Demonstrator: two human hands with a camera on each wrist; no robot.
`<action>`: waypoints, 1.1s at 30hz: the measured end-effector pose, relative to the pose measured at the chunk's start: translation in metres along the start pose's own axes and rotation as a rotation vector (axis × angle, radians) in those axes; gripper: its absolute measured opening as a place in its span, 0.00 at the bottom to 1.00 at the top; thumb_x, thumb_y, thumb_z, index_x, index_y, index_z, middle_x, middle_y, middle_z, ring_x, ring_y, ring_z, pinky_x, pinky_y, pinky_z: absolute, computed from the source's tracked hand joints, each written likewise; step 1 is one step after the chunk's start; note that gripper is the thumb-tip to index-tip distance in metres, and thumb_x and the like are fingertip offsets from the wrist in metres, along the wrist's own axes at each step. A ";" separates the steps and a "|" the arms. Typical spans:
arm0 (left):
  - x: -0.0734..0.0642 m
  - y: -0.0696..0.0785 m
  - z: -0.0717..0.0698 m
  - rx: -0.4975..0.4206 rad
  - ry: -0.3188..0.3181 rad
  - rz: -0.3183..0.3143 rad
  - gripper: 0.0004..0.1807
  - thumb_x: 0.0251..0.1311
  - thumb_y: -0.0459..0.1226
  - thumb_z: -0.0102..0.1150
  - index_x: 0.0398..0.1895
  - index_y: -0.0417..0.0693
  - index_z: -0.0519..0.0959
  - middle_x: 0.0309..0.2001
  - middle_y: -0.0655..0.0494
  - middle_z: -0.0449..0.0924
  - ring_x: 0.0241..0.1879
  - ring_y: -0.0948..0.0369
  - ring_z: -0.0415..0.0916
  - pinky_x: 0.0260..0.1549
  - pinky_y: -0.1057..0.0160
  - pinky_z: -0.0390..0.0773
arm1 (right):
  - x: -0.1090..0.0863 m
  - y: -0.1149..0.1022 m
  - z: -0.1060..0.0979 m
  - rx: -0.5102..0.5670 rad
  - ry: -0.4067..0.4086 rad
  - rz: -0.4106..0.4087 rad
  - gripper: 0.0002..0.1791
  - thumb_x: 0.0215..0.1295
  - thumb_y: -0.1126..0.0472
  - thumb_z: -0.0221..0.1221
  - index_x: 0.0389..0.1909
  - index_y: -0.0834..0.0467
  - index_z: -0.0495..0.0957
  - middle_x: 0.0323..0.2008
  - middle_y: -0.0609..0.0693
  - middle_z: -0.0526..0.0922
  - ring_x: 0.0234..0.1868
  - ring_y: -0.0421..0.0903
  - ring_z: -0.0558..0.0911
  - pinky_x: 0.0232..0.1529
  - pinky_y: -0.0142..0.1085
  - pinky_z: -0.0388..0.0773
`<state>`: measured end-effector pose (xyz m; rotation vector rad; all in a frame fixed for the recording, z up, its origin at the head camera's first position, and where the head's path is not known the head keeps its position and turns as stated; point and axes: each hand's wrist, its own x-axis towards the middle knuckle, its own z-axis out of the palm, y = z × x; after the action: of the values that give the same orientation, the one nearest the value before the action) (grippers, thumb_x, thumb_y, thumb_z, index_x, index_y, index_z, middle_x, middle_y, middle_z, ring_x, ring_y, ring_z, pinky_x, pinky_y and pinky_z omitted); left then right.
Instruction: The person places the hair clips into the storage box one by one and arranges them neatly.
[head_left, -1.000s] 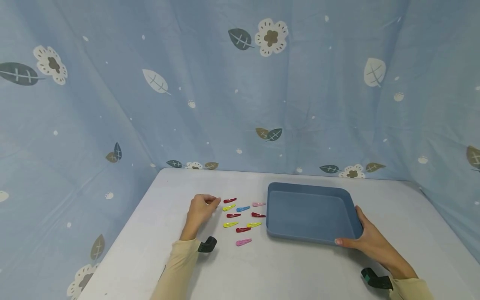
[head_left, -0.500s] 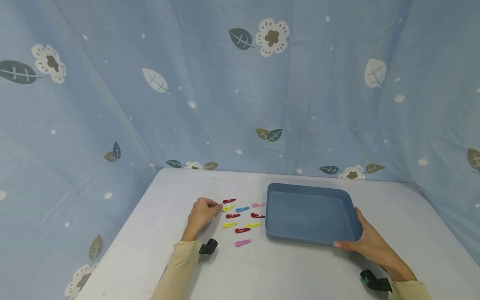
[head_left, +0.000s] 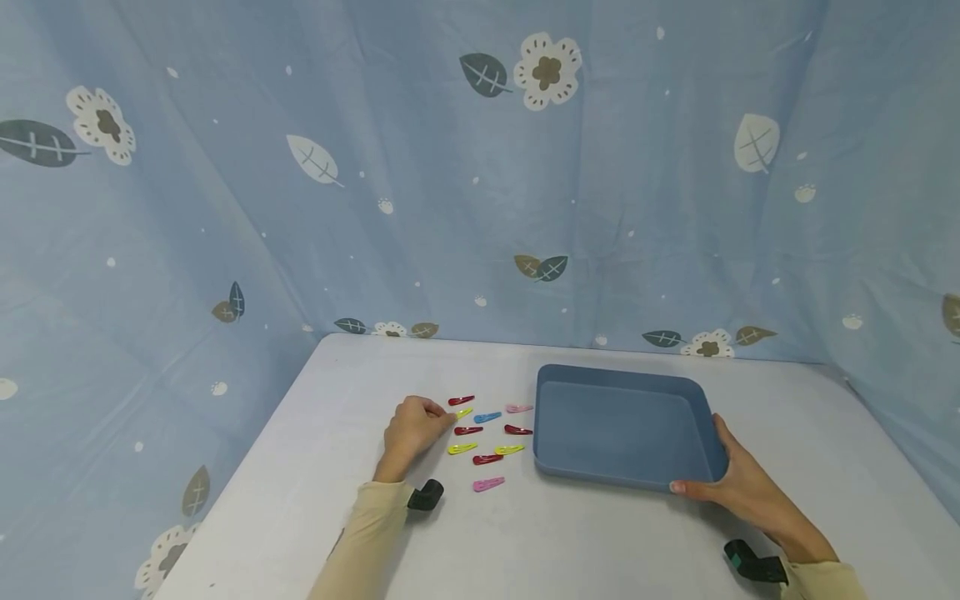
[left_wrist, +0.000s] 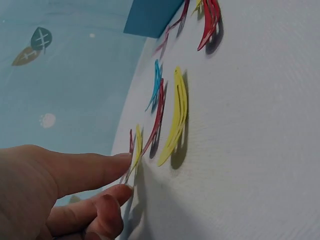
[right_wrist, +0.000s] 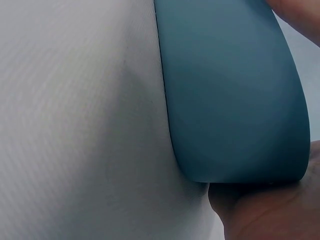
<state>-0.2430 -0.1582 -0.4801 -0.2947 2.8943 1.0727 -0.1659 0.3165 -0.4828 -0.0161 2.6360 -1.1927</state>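
My left hand (head_left: 417, 429) is at the left end of a yellow hair clip (head_left: 465, 412) lying on the table. In the left wrist view, the thumb and a fingertip stand apart on either side of the lower end of this yellow clip (left_wrist: 138, 145); whether they touch it is hard to tell. Around it lie more snap hair clips: a red one (head_left: 461, 401) just behind, a blue one (head_left: 487, 417) to the right, and another red one (head_left: 468, 431) in front. My right hand (head_left: 738, 483) grips the near right corner of a blue-grey tray (head_left: 611, 481), thumb on its front side.
Right of the left hand lie further clips: pink (head_left: 519, 408), red (head_left: 517, 430), yellow (head_left: 462, 448), yellow (head_left: 510, 449), red (head_left: 487, 459) and pink (head_left: 489, 484). The white table (head_left: 585, 542) ends at a patterned blue curtain (head_left: 420, 208) behind and to the sides.
My left hand has moved slightly right and toward me, from beside the rear red clip to the yellow clip, covering its left end. The right hand and tray have stayed put.
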 end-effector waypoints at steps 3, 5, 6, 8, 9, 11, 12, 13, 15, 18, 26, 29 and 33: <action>0.000 0.001 0.001 0.016 -0.001 -0.009 0.12 0.59 0.46 0.72 0.33 0.47 0.87 0.29 0.56 0.85 0.28 0.59 0.77 0.28 0.62 0.69 | 0.000 -0.001 0.000 -0.001 -0.002 0.010 0.76 0.59 0.47 0.73 0.79 0.65 0.17 0.77 0.79 0.28 0.74 0.86 0.42 0.63 0.80 0.55; 0.000 0.002 0.002 0.022 -0.003 -0.018 0.11 0.59 0.45 0.72 0.33 0.47 0.87 0.29 0.56 0.85 0.28 0.59 0.76 0.29 0.62 0.69 | 0.000 -0.001 0.000 0.001 -0.006 0.016 0.76 0.59 0.47 0.73 0.79 0.65 0.17 0.78 0.79 0.27 0.74 0.86 0.42 0.63 0.80 0.55; 0.000 0.002 0.003 0.026 -0.004 -0.018 0.10 0.60 0.45 0.72 0.33 0.47 0.87 0.29 0.56 0.84 0.28 0.59 0.76 0.29 0.62 0.69 | 0.000 -0.001 -0.001 -0.001 -0.006 0.017 0.76 0.59 0.47 0.73 0.79 0.64 0.17 0.78 0.79 0.28 0.74 0.86 0.42 0.63 0.79 0.55; 0.000 0.002 0.003 0.028 -0.007 -0.010 0.10 0.60 0.44 0.71 0.33 0.47 0.87 0.29 0.56 0.84 0.28 0.59 0.76 0.29 0.62 0.69 | 0.001 -0.001 -0.001 -0.008 -0.004 0.017 0.75 0.60 0.47 0.72 0.79 0.65 0.18 0.78 0.79 0.28 0.74 0.86 0.42 0.63 0.79 0.56; 0.000 0.002 0.002 0.031 -0.008 -0.005 0.09 0.60 0.43 0.71 0.33 0.47 0.87 0.29 0.56 0.84 0.29 0.59 0.76 0.29 0.62 0.69 | 0.001 -0.001 -0.001 -0.014 -0.003 0.015 0.75 0.60 0.46 0.72 0.79 0.65 0.18 0.78 0.80 0.29 0.74 0.86 0.43 0.63 0.79 0.56; 0.000 0.003 0.002 0.030 -0.015 0.003 0.09 0.61 0.43 0.70 0.33 0.46 0.86 0.30 0.55 0.84 0.29 0.59 0.76 0.29 0.62 0.69 | 0.001 -0.001 -0.001 -0.025 0.000 0.013 0.75 0.60 0.46 0.72 0.79 0.65 0.18 0.77 0.80 0.30 0.74 0.86 0.43 0.63 0.79 0.56; 0.000 0.003 0.002 0.029 -0.020 0.007 0.09 0.61 0.43 0.70 0.34 0.46 0.86 0.30 0.55 0.84 0.29 0.59 0.76 0.29 0.62 0.69 | 0.001 -0.001 -0.001 -0.033 0.003 0.012 0.75 0.60 0.45 0.72 0.79 0.66 0.18 0.77 0.80 0.30 0.74 0.86 0.44 0.62 0.79 0.56; 0.000 0.003 0.002 0.025 -0.027 0.009 0.09 0.62 0.42 0.69 0.34 0.46 0.86 0.30 0.55 0.84 0.29 0.59 0.76 0.29 0.62 0.69 | 0.001 -0.001 -0.001 -0.039 0.005 0.010 0.75 0.60 0.45 0.72 0.79 0.66 0.19 0.77 0.81 0.31 0.74 0.86 0.44 0.62 0.79 0.57; 0.000 0.003 0.001 0.020 -0.042 0.014 0.09 0.63 0.42 0.68 0.35 0.45 0.86 0.31 0.55 0.84 0.30 0.59 0.75 0.29 0.63 0.69 | 0.002 -0.001 0.000 -0.047 0.007 0.008 0.75 0.60 0.45 0.72 0.79 0.66 0.19 0.77 0.81 0.31 0.73 0.86 0.45 0.62 0.79 0.57; 0.000 0.001 -0.001 0.003 -0.062 0.031 0.09 0.64 0.41 0.67 0.35 0.43 0.86 0.31 0.54 0.83 0.30 0.59 0.75 0.30 0.63 0.69 | 0.002 0.000 0.000 -0.054 0.009 0.006 0.75 0.60 0.45 0.72 0.79 0.66 0.19 0.77 0.81 0.32 0.73 0.86 0.45 0.62 0.79 0.57; 0.005 -0.003 -0.004 -0.091 -0.112 0.057 0.11 0.68 0.40 0.63 0.36 0.40 0.86 0.26 0.55 0.80 0.25 0.62 0.72 0.25 0.66 0.69 | 0.001 -0.001 0.001 -0.039 0.011 0.000 0.75 0.59 0.46 0.73 0.79 0.67 0.19 0.77 0.81 0.31 0.74 0.86 0.44 0.62 0.79 0.57; 0.007 -0.004 -0.005 -0.121 -0.129 0.062 0.12 0.70 0.40 0.62 0.37 0.39 0.86 0.24 0.55 0.79 0.23 0.63 0.71 0.25 0.66 0.69 | 0.001 -0.002 0.001 -0.040 0.009 0.008 0.75 0.59 0.45 0.73 0.79 0.67 0.19 0.77 0.80 0.31 0.74 0.86 0.44 0.63 0.79 0.57; 0.008 -0.004 -0.006 -0.143 -0.149 0.051 0.13 0.71 0.41 0.61 0.38 0.39 0.86 0.25 0.54 0.80 0.24 0.62 0.71 0.27 0.66 0.69 | 0.001 -0.002 0.000 -0.037 0.009 0.006 0.75 0.59 0.46 0.73 0.79 0.67 0.19 0.77 0.81 0.31 0.74 0.86 0.44 0.63 0.79 0.57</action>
<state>-0.2497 -0.1664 -0.4791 -0.1395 2.7145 1.2545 -0.1669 0.3146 -0.4816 -0.0088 2.6635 -1.1449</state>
